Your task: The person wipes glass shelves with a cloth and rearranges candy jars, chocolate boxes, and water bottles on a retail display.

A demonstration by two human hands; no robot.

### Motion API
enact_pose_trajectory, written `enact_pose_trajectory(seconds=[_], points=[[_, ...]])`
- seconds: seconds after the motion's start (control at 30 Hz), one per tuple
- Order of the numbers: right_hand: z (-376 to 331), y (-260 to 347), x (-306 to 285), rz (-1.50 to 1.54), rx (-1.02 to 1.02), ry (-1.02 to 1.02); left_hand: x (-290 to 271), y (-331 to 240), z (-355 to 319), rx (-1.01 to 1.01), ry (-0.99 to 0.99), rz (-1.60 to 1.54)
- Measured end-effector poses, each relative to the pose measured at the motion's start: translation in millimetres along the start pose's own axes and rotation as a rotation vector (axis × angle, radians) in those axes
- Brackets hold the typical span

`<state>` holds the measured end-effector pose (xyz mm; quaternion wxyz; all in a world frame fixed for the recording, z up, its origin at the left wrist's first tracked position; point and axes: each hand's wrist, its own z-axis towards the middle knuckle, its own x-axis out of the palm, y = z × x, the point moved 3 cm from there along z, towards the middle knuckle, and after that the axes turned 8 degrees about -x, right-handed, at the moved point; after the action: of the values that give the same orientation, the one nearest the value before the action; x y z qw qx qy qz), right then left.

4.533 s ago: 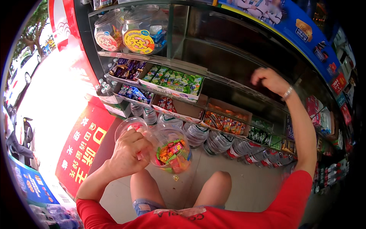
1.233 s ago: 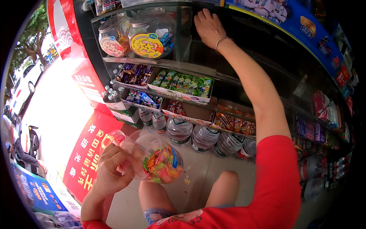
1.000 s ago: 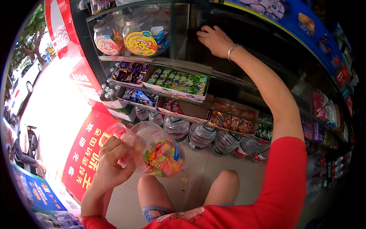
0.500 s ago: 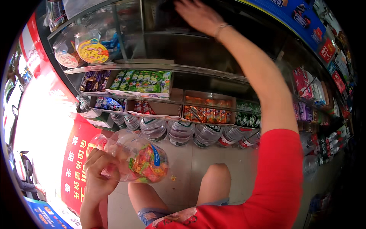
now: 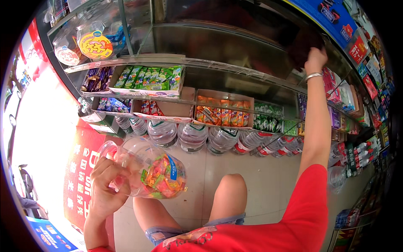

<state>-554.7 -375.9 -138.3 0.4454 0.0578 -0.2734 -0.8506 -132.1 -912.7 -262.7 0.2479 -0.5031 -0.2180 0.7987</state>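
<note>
My left hand [image 5: 105, 185] grips a clear plastic jar [image 5: 145, 167] lying on its side at knee height; it is partly filled with colourful wrapped candies. My right hand [image 5: 314, 59], with a silver bracelet on the wrist, is raised to the far right of the upper metal shelf [image 5: 218, 42] and presses a dark cloth [image 5: 303, 45] against it. The fingers are partly hidden by the cloth and the shelf's shadow.
Below the top shelf, open boxes of snacks [image 5: 222, 111] and green packets [image 5: 147, 77] line two tiers. Large water bottles [image 5: 191, 136] stand on the tiled floor. Candy jars [image 5: 94, 42] sit at upper left. A red board [image 5: 82, 168] stands left; drink bottles [image 5: 357, 151] fill shelves right.
My right hand has swept from the left and middle of the top shelf to its far right end. The jar has stayed in my left hand, and the view has shifted right.
</note>
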Motion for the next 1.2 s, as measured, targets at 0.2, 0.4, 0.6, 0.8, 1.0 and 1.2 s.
enact_pose_trajectory(seconds=[0.2,0.4,0.6,0.8,1.0,1.2], points=[[-4.3,90.8,11.8,1.542,0.323,0.564,-17.5,8.5,-20.0,-0.070,-0.015,-0.010],[-124.4,191.6,165.2,1.910,0.611,0.371,-32.7,18.9,-46.4,-0.174,-0.011,0.007],[-174.1,243.4,238.0,2.141,1.194,0.532,-40.9,30.5,-76.3,-0.278,-0.080,-0.008],[-181.6,232.6,242.2,2.251,1.489,0.614,-33.1,25.4,-76.6,-0.307,-0.113,-0.021],[-119.3,164.2,161.5,2.495,3.305,-1.255,-28.1,10.6,-58.9,-0.241,-0.077,-0.003],[-42.8,82.0,17.3,3.052,2.788,-1.438,-14.3,2.1,-36.0,-0.169,-0.063,-0.004]])
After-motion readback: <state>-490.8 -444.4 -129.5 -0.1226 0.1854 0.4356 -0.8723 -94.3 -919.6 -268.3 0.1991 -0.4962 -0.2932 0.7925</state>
